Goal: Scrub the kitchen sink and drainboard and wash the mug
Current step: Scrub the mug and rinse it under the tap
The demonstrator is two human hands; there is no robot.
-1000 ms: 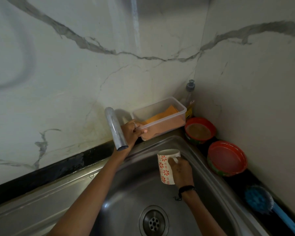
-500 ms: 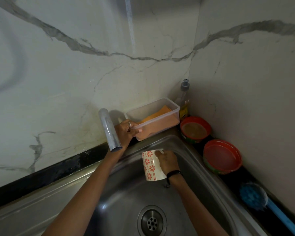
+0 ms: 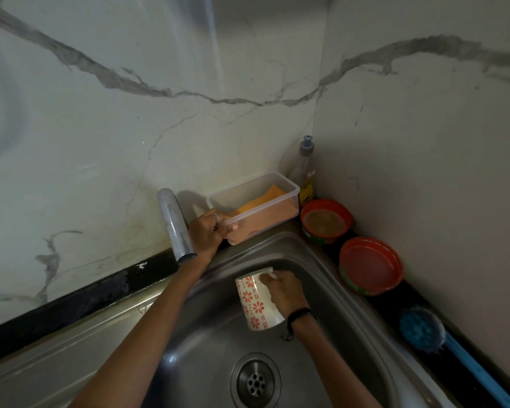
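Mug sat in the air over the sink basin, above and slightly right of the drain. I noted its long axis tilted, mouth up and toward the back wall, base down toward the camera. Right hand was clamped on its right side, fingers curled at the rim; wrist came in from lower right with a dark band on it. Basin stood open below and left of the mug; the right rim ran close beside the hand.

Left hand reached past the tap, fingers pinched on the near rim of the tub at the back ledge. An orange cloth lay inside.

Right ledge was crowded: bottle in the corner, two red bowls, then a blue brush.
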